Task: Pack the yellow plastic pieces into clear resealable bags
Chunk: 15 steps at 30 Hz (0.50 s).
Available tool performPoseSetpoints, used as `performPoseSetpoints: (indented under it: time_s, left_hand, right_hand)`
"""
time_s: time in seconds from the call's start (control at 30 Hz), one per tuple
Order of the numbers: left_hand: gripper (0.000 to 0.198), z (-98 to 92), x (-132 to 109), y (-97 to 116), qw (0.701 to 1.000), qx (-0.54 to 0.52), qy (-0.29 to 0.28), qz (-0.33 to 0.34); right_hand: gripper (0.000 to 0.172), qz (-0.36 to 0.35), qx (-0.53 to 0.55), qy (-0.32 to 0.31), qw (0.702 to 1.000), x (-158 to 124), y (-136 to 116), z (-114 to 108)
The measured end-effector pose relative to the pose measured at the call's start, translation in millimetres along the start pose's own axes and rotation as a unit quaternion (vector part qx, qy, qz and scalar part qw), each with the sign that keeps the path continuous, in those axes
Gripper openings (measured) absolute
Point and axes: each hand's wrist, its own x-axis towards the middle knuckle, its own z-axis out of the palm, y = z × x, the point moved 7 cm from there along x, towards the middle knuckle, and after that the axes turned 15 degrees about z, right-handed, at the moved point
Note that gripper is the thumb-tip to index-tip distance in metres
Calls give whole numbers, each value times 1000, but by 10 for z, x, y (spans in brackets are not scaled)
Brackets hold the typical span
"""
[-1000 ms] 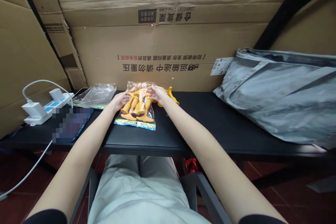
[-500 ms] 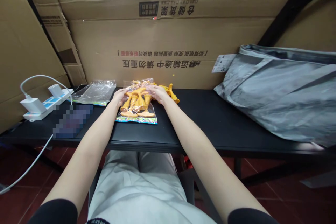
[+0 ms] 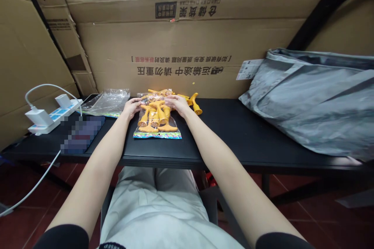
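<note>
A clear plastic bag with a colourful printed strip along its near edge lies on the table in front of me. Inside are several orange-yellow plastic pieces with flared, cup-like ends and curved crossbars. My left hand grips the far left edge of the bag, fingers bent around the film. On the opposite side, my right hand pinches the far right part of it. Loose yellow pieces of the same sort lie just beyond and right of my right hand.
To the left are a flat clear bag, a phone, a power strip with chargers, and a blurred dark item. A big grey fabric bag occupies the right. Cardboard walls the back of the black table.
The bag's near end has shifted slightly right, and the pieces in it sit more bunched together. Both hands stay at its far sides, and more loose yellow pieces show behind.
</note>
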Motion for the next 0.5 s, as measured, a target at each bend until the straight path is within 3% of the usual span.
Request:
performPoseSetpoints:
  time_s: [0.07,0.2,0.5]
  left_hand:
    - [19,13,-15,-4,1000,5,-5,-6]
    - [22,8,-17,-13,1000,11,-3,-19]
    - [16,-14,4,-49,999,2,29,-30]
  right_hand:
    - [16,2,-6,-15,1000,9,12,4]
    - [23,-15,-16,15,1000,48,17,-34]
    - [17,-34,-17,21,999,89,26,-54]
